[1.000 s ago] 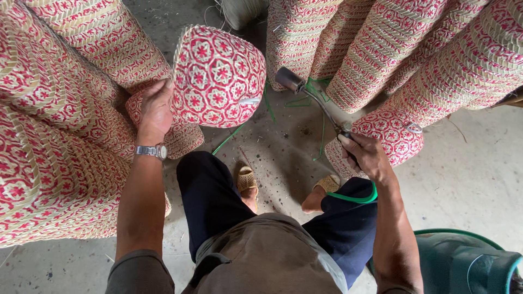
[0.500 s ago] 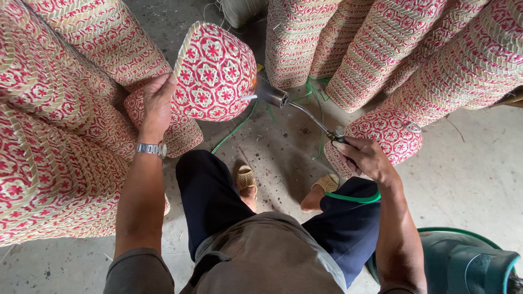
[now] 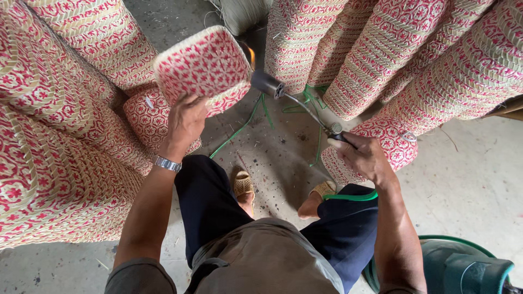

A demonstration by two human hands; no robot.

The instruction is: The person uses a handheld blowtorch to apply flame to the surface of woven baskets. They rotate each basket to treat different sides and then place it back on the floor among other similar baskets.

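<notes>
Dusty concrete floor (image 3: 468,179); daylight; stacked woven baskets (image 3: 60,136).

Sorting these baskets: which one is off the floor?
The single woven basket held up by the left hand, at the torch flame; the others sit stacked.

the left hand (image 3: 185,122) holds a basket (image 3: 204,68) up in front of the person, left of centre. the right hand (image 3: 362,158) grips a torch (image 3: 297,100) whose nozzle lies just right of the basket, the flame (image 3: 251,54) at its edge. stacks of baskets (image 3: 60,125) stand to the left and others (image 3: 392,54) ahead on the right. a hose (image 3: 256,117) lies on the floor (image 3: 474,185) between them. a gas cylinder (image 3: 463,267) sits at the lower right, beside the right arm.
</notes>
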